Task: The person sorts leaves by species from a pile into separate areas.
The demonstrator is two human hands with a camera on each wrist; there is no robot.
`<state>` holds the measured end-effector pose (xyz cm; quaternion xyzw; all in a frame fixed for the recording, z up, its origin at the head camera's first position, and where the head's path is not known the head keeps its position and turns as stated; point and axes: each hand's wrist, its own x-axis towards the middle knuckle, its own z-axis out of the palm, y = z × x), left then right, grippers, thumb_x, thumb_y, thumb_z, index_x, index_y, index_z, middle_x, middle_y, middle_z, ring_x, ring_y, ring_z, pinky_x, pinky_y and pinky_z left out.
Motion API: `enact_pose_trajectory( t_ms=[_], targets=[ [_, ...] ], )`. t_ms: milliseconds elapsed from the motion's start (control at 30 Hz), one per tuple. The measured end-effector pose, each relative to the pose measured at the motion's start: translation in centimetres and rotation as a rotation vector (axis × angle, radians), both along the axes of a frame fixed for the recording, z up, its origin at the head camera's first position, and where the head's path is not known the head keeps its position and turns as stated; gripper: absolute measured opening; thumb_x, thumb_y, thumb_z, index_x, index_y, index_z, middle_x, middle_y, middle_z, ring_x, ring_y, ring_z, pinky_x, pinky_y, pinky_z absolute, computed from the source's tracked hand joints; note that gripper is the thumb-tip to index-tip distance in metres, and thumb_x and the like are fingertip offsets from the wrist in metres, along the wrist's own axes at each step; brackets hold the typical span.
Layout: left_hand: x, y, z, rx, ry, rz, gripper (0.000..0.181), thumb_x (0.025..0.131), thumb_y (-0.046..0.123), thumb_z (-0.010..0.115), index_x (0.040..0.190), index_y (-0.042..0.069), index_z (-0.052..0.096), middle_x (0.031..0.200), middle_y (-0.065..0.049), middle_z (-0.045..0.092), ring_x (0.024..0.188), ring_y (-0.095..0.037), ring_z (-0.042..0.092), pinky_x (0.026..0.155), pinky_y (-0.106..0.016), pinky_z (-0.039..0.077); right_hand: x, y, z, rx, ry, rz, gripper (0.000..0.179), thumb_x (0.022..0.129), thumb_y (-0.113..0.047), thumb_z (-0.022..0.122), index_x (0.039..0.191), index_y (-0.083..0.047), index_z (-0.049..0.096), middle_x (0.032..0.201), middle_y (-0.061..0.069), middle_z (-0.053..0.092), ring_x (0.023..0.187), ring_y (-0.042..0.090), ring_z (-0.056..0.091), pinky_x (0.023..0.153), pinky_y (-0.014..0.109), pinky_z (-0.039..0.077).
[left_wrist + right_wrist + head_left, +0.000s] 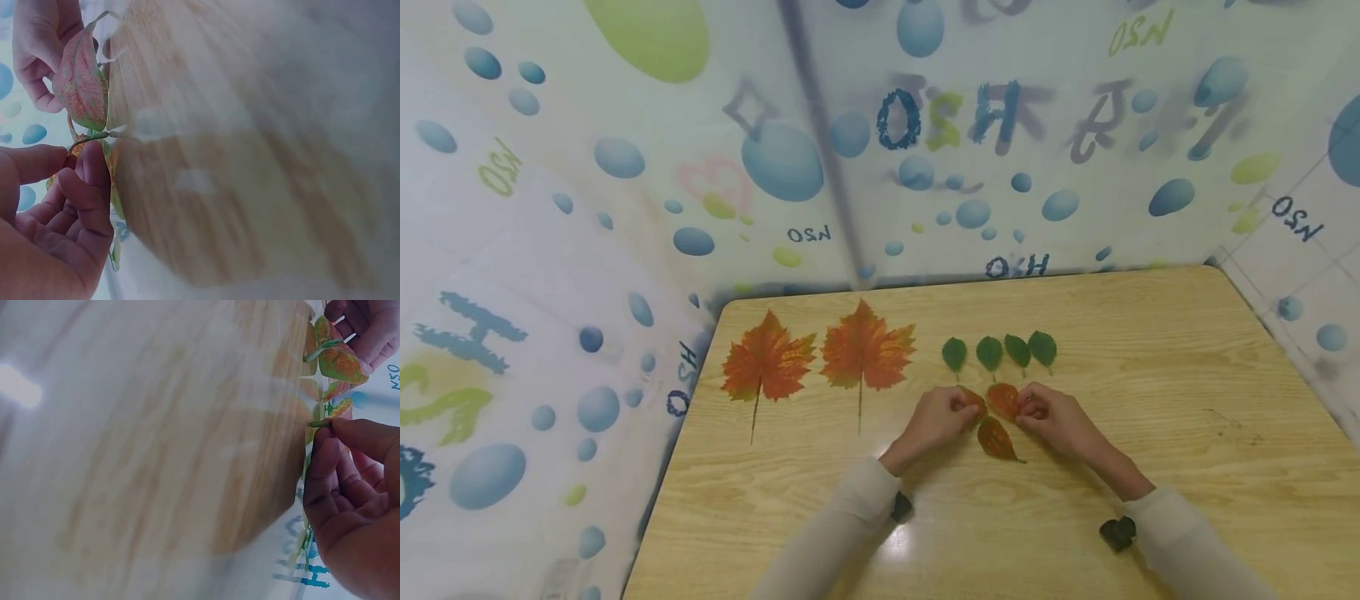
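Observation:
My left hand (942, 419) pinches a small orange-red leaf (973, 400) between thumb and fingers. Just to its right, my right hand (1054, 417) pinches the right edge of a second orange-red leaf (1002, 399). A third leaf (997, 439), reddish with a short stem toward the lower right, lies on the table below them. In the left wrist view, the left thumb and finger (59, 212) grip their leaf near its base, partly hiding it. The right wrist view has the right hand (356, 500) pinching a green stem end (320, 424).
Several green leaves (989, 353) lie in a row behind the hands. Two large orange maple-like leaves with long stems, a left one (767, 358) and a right one (867, 346), lie at the left. The wooden table (1150, 333) meets a patterned curtain (1060, 167) at the back.

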<state>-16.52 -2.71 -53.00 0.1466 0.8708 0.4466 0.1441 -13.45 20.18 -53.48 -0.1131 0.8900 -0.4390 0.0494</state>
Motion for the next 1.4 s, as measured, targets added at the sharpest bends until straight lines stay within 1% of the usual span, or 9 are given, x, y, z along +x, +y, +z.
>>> enact_pose_trajectory(
  t_ms=[167,333,467,667,833,1000,1133,1233,1400],
  targets=[
    [0.0,0.0,0.1,0.01,-0.001,-0.005,0.016,0.093,0.019,0.067,0.081,0.009,0.072,0.06,0.004,0.064,0.049,-0.003,0.048,0.046,-0.017,0.038,-0.1,-0.1,0.0,0.003,-0.03,-0.007,0.019,0.084,0.0,0.074,0.099,-0.005,0.063,0.092,0.008,0.069,0.084,0.021,0.068,0.07,0.025,0.054],
    [0.0,0.0,0.1,0.006,-0.001,-0.012,0.016,0.094,0.019,0.067,0.082,0.008,0.071,0.06,0.004,0.063,0.049,-0.002,0.046,0.045,-0.017,0.037,0.0,-0.2,0.2,0.002,-0.084,-0.021,0.022,0.084,-0.003,0.076,0.102,-0.002,0.062,0.089,0.006,0.068,0.084,0.019,0.067,0.07,0.025,0.053],
    [0.0,0.0,0.1,0.015,-0.005,-0.015,0.016,0.094,0.018,0.067,0.084,0.008,0.072,0.061,0.004,0.064,0.049,-0.002,0.047,0.045,-0.017,0.037,0.1,-0.3,0.4,0.021,-0.094,-0.035,0.023,0.086,-0.008,0.075,0.104,0.0,0.062,0.091,0.007,0.069,0.085,0.02,0.067,0.071,0.027,0.053],
    [0.0,-0.1,0.0,0.023,-0.005,-0.019,0.015,0.094,0.018,0.067,0.085,0.007,0.072,0.063,0.003,0.065,0.049,-0.003,0.049,0.045,-0.017,0.039,0.1,-0.5,0.4,0.08,-0.055,-0.052,0.021,0.088,-0.013,0.074,0.103,0.0,0.064,0.089,0.007,0.07,0.08,0.018,0.067,0.068,0.027,0.053],
    [-0.1,0.0,-0.1,-0.004,0.009,-0.021,0.017,0.094,0.021,0.067,0.082,0.009,0.072,0.062,0.005,0.064,0.05,-0.002,0.047,0.046,-0.017,0.038,0.0,-0.7,0.1,0.1,-0.024,-0.061,0.015,0.089,-0.013,0.073,0.098,-0.002,0.066,0.084,0.004,0.07,0.074,0.014,0.065,0.065,0.025,0.051],
    [-0.1,0.1,-0.1,-0.028,0.0,-0.028,0.018,0.094,0.022,0.068,0.082,0.011,0.072,0.063,0.006,0.064,0.05,-0.002,0.046,0.045,-0.017,0.036,0.0,-0.5,0.0,0.109,-0.023,-0.073,0.014,0.09,-0.016,0.072,0.095,-0.004,0.066,0.083,0.003,0.07,0.075,0.013,0.065,0.066,0.026,0.051],
    [-0.1,0.2,-0.1,-0.031,-0.011,-0.032,0.017,0.094,0.024,0.068,0.083,0.011,0.072,0.063,0.007,0.064,0.051,-0.003,0.048,0.046,-0.018,0.037,0.2,-0.3,0.1,0.127,-0.01,-0.076,0.013,0.09,-0.018,0.072,0.091,-0.006,0.067,0.082,0.002,0.07,0.075,0.013,0.064,0.067,0.028,0.051],
    [-0.1,0.1,-0.1,-0.023,-0.019,-0.035,0.015,0.094,0.023,0.068,0.085,0.012,0.072,0.063,0.007,0.064,0.052,-0.003,0.049,0.047,-0.018,0.038,0.6,-0.1,0.4,0.141,-0.026,-0.053,0.01,0.091,-0.018,0.071,0.089,-0.008,0.069,0.08,0.0,0.069,0.075,0.012,0.062,0.067,0.028,0.05],
    [-0.1,0.1,0.1,-0.018,-0.023,-0.033,0.015,0.094,0.023,0.068,0.086,0.011,0.072,0.064,0.007,0.065,0.053,-0.003,0.05,0.048,-0.018,0.038,1.7,0.1,1.1,0.113,-0.126,0.047,0.008,0.092,-0.019,0.069,0.089,-0.012,0.069,0.08,-0.004,0.067,0.075,0.01,0.06,0.066,0.025,0.048]
  ],
)
